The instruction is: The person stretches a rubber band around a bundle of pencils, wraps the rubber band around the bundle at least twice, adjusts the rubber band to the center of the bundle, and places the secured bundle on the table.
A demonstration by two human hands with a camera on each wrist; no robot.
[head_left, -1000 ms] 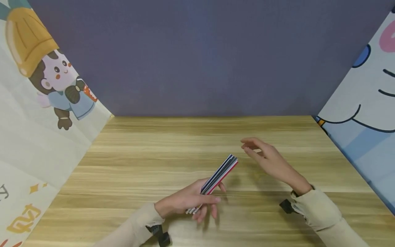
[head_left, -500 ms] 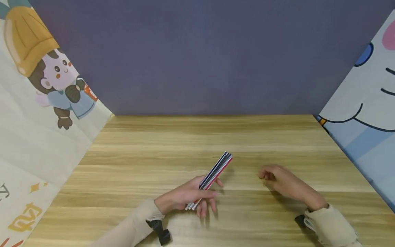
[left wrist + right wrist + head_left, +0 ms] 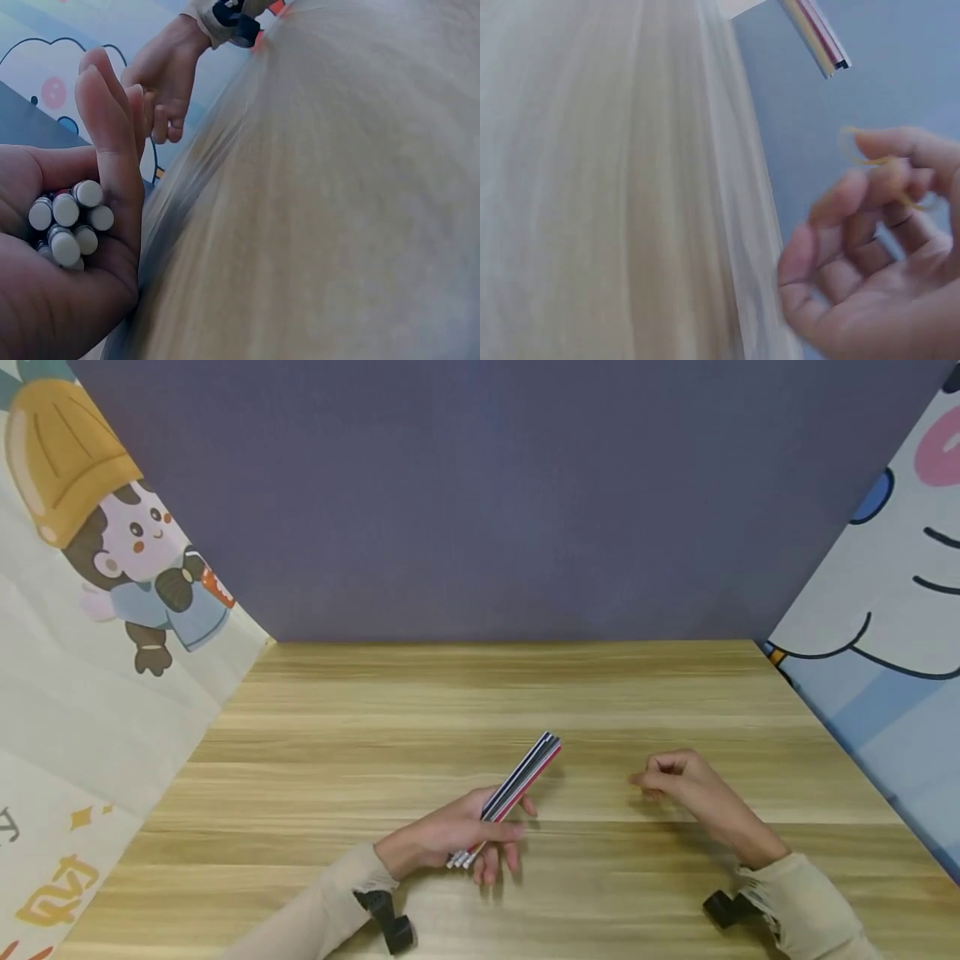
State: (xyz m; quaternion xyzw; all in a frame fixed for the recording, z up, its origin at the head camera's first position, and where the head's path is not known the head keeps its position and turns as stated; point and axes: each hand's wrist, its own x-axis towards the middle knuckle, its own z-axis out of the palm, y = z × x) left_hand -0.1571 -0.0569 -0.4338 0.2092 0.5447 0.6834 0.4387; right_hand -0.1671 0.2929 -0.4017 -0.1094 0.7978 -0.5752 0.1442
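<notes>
Navy, grey, white and red striped the rod bundle (image 3: 522,779): slim, straight rods, packed side by side, round white ends clustered at uneven depths. Left hand (image 3: 453,839) had its grip on it, thumb laid across, above the tabletop's (image 3: 337,735) near middle. Right hand (image 3: 681,781), above the tabletop's right part, had a pinching grip on a thin yellow loop (image 3: 874,162), blurred.
</notes>
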